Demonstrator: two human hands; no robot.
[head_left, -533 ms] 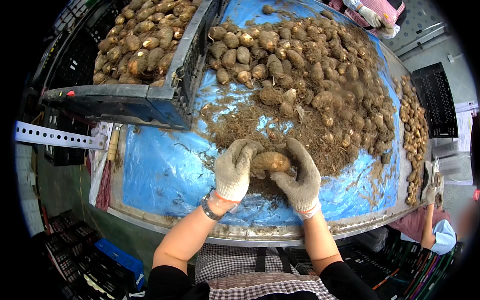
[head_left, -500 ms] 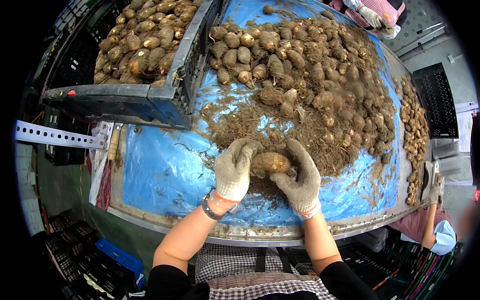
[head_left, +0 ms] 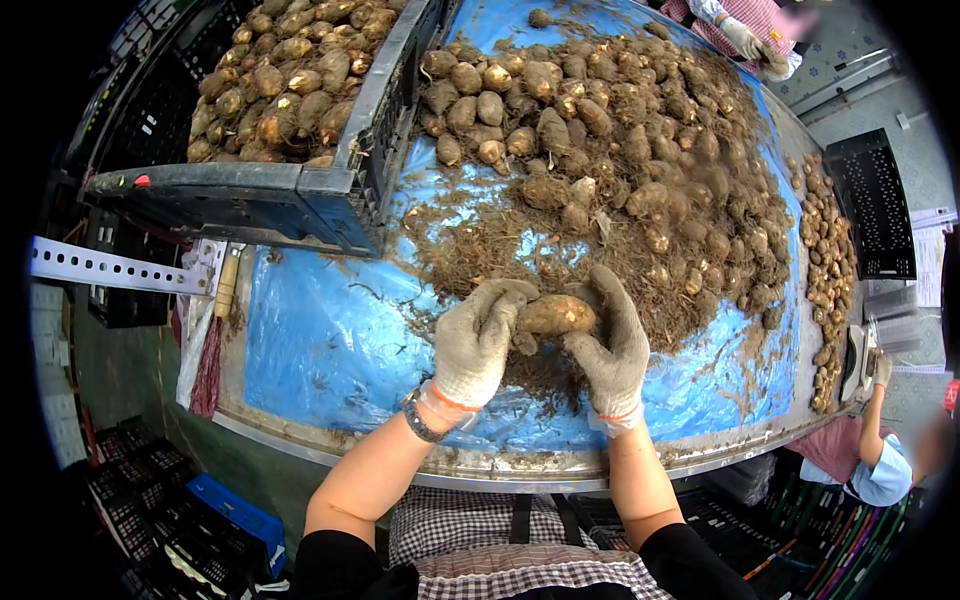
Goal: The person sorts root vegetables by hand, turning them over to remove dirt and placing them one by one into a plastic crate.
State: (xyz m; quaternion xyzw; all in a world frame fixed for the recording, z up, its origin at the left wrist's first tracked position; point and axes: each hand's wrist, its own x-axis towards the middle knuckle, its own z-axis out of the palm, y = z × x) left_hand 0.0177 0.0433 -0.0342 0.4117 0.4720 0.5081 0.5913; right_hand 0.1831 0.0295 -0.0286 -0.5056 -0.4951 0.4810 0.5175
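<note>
A brown, oval taro [head_left: 557, 315] is held level between my two gloved hands, above the blue sheet and its root litter. My left hand [head_left: 478, 340] grips its left end, the thumb in front and fingertips showing underneath. Around the right end curls my right hand [head_left: 615, 345], its fingers along the far side and its thumb on the near side. Both knit gloves are soiled. Just beyond my hands lies a heap of hairy, dirt-covered taros [head_left: 640, 150], with loose root fibres [head_left: 470, 245] spread in front of it.
A large dark crate [head_left: 230, 180] full of taros stands at the far left. Smaller taros [head_left: 825, 260] line the table's right edge. Other people's gloved hands [head_left: 745, 38] show at the far right and near a scale [head_left: 858, 362]. A perforated metal bar [head_left: 120, 268] juts in from the left.
Both hands have shifted slightly right with the taro, which has turned and now shows a lighter, smoother side. My right thumb has drawn back a little from it. The person at right has moved an arm.
</note>
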